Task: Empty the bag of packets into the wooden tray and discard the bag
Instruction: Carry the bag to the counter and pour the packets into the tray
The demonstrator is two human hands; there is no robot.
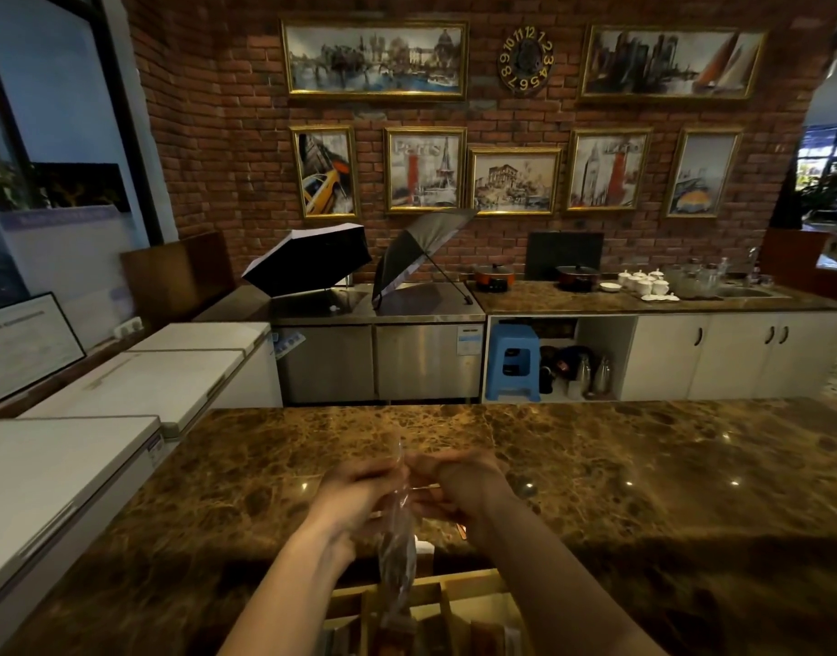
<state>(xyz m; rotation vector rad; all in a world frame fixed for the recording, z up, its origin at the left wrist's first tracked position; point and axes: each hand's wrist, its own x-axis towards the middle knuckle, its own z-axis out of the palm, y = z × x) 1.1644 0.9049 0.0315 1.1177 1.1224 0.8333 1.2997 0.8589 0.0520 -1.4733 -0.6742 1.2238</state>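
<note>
A clear plastic bag (398, 551) with dark packets in its lower part hangs upright over the marble counter. My left hand (360, 499) and my right hand (454, 490) both pinch its top edge, one on each side. Below the bag, at the bottom edge of the view, stands the wooden tray (459, 584) with dividers; brown packets lie in its compartments. My forearms hide parts of the tray.
The brown marble counter (643, 490) stretches wide ahead and to the right. White chest freezers (76, 447) line the left side. Across the aisle are steel cabinets with two open umbrellas (308, 262), a blue stool (513, 362) and a back counter with pots and cups.
</note>
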